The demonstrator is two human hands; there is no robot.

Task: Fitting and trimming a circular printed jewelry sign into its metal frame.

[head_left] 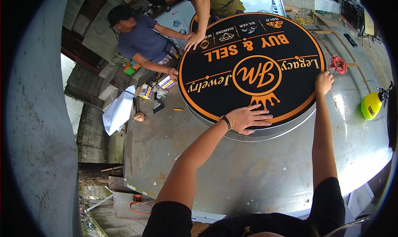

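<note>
A large round sign (298, 77), black with an orange border, gold and orange lettering and a crown design, lies face up and upside down to me on a metal-topped table. My left hand (248, 118) rests flat on its near edge with fingers spread, a dark band round the wrist. At the sign's right edge, my right hand (323, 83) grips the rim; its fingertips are partly hidden. Below the black face shows a grey side wall (265, 133). Across from me, one person's hand (173, 74) touches the left edge and another person's hand (195, 41) lies on the far left part.
The metal table (232, 166) carries a yellow spray bottle (370, 105), a coiled red cable (338, 64) and a dark phone (350, 40) on the right. Small boxes (146, 91), a pencil (178, 109) and a white sheet (118, 110) are at the left. Two people stand beyond the sign.
</note>
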